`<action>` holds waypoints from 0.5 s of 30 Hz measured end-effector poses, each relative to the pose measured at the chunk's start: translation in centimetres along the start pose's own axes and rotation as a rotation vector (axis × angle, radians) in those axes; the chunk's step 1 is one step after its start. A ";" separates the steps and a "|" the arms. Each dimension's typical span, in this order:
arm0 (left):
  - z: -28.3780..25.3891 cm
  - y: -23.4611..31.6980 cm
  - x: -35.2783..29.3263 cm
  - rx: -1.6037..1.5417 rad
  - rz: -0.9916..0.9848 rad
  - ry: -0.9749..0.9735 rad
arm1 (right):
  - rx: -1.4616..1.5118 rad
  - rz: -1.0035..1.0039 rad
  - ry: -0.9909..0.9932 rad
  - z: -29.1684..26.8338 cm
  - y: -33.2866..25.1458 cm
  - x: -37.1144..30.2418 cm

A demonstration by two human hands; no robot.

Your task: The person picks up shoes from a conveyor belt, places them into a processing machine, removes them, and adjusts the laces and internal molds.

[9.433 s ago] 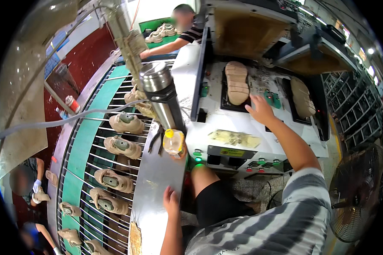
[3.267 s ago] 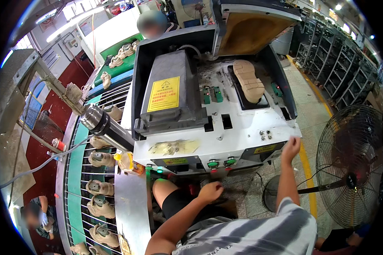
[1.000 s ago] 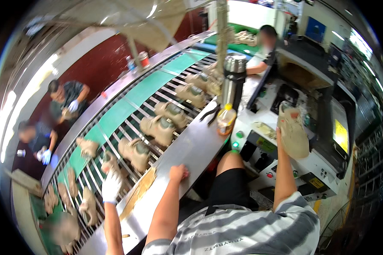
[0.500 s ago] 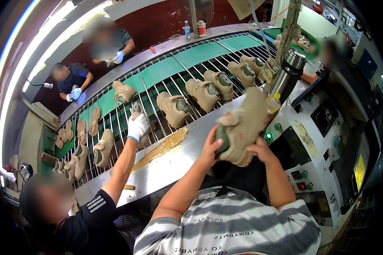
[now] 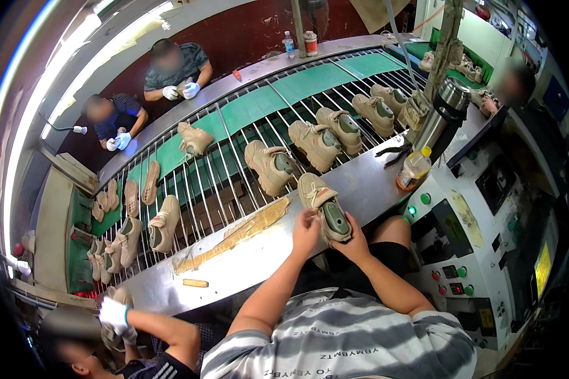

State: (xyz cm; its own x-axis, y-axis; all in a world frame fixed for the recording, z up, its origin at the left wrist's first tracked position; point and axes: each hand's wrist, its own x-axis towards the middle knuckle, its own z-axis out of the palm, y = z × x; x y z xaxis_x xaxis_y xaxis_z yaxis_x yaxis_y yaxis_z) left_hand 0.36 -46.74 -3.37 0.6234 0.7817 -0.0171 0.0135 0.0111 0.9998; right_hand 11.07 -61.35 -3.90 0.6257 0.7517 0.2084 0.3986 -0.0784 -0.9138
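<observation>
A beige shoe (image 5: 315, 189) with a green last (image 5: 335, 218) inside is held in front of me at the near edge of the metal table, toe pointing away, opening up. My right hand (image 5: 353, 244) is closed around its heel end. Beside the shoe's left side is my left hand (image 5: 306, 231), its fingers bent and blurred; whether they grip the shoe is unclear. Past the table edge, several similar shoes stand on the roller rack, the nearest being one beige shoe (image 5: 269, 167) and another beige shoe (image 5: 314, 145).
A steel flask (image 5: 441, 114), a yellow-capped bottle (image 5: 415, 168) and black pliers (image 5: 393, 151) are on the right. A control panel (image 5: 452, 252) stands beside me. At lower left, a co-worker's gloved hand (image 5: 114, 314) holds a shoe; two people work across the rack (image 5: 221, 170).
The shoe in my hands has come down and left, turning from sideways to upright with its opening showing. The co-worker at left has drawn the gloved hand back from the rack with a shoe.
</observation>
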 end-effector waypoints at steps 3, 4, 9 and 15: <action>-2.2 0.1 6.1 0.444 0.109 0.227 | -0.033 -0.021 0.097 1.5 1.5 -0.3; -3.1 -0.8 8.7 0.570 0.215 0.319 | -0.034 -0.027 0.097 1.9 1.6 -0.3; -4.9 -1.3 18.2 1.116 0.244 0.491 | -0.002 -0.030 0.094 2.6 1.2 0.6; -5.1 -2.0 21.6 1.186 0.222 0.367 | -0.083 -0.024 0.112 3.2 0.0 2.7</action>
State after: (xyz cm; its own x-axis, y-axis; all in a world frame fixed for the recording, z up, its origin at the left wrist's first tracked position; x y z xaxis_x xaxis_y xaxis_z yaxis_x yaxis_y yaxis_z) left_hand 9.83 -26.65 -5.78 0.4515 0.8238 0.3426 0.7469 -0.5591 0.3600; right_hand 10.62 -57.20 -4.49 0.6841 0.6769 0.2715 0.4655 -0.1187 -0.8771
